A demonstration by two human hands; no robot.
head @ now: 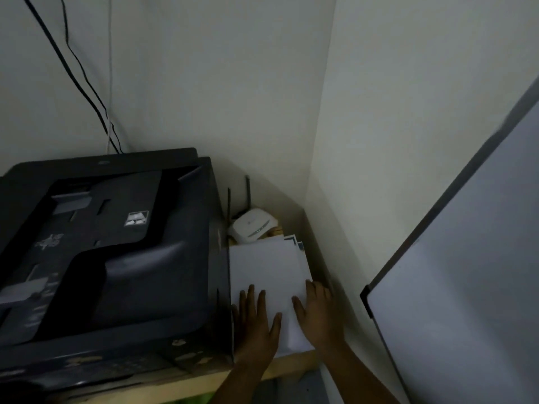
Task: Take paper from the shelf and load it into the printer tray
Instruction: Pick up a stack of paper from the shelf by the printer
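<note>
Where white walls corner, paper (267,269) tops shelf (294,364).

A dim office corner: a large black printer (105,252) at left, white router (253,225) far behind stacked paper (267,275).

The paper (267,269) sits in a tight gap between the printer (110,258) and wall (335,199); router (253,225) blocks the back
</note>
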